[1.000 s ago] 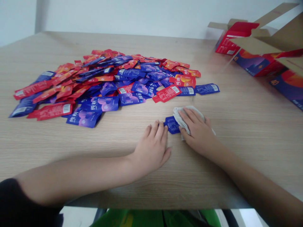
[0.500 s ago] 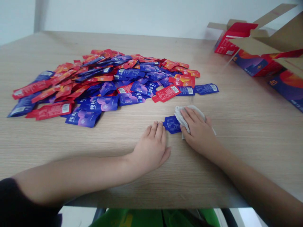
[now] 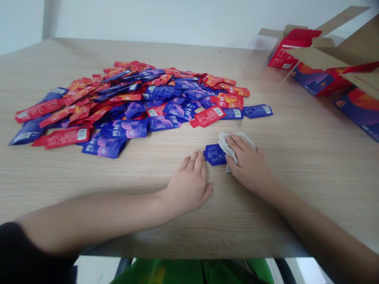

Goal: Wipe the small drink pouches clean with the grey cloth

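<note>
My left hand lies flat on the wood-grain table, its fingertips just beside a blue foil sachet. That sachet sits apart from the rest, between my hands. My right hand presses down on a crumpled white cloth, which touches the sachet's wider end. Up the table lies a large loose heap of red and blue sachets, with my hands nearer its right side. A red sachet and a blue sachet lie at the heap's right edge.
At the top right stand an opened cardboard carton, a red box and blue-and-orange printed cartons. A green bag shows below the table's near edge. A white wall stands behind the table.
The cloth has bunched up under my right hand, with less of it showing on the far side. The view has shifted slightly, and the blue sachet lies a little further from the cloth's edge.
</note>
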### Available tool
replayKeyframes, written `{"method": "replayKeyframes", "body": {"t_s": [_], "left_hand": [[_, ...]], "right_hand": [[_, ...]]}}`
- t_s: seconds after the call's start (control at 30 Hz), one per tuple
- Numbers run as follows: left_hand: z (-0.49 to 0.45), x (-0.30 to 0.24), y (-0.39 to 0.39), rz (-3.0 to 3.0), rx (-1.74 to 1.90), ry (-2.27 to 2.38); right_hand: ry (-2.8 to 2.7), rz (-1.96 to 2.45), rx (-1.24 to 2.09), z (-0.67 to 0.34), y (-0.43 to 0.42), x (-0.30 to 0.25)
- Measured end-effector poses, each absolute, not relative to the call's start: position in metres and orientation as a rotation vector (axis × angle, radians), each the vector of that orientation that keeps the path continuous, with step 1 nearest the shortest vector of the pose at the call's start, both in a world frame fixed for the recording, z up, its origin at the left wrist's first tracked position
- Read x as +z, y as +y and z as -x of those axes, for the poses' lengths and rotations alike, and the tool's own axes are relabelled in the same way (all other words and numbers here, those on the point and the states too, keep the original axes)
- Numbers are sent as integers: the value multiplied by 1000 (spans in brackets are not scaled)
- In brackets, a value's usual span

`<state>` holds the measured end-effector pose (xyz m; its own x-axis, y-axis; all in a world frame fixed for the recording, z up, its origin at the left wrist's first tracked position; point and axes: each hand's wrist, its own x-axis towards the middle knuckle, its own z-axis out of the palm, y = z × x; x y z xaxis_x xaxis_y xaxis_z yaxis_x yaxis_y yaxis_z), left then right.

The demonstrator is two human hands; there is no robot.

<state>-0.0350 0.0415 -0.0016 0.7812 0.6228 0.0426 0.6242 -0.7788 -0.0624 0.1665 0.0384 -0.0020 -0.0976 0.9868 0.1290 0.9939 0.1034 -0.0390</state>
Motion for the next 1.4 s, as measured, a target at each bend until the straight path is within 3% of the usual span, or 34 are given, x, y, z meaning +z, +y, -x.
{"method": "replayKeyframes", "body": {"t_s": [0.33, 0.73, 1.4], "left_hand": [[34, -1, 42, 2897, -39, -1041], [35, 0, 43, 2932, -27, -1076], [33, 4, 46, 2957, -18, -1026]], "right_hand": [[-2454, 1704, -173, -140, 30, -7], [-2410, 1711, -63, -152, 36, -6], [-2464, 1697, -153, -143, 35, -6]]}}
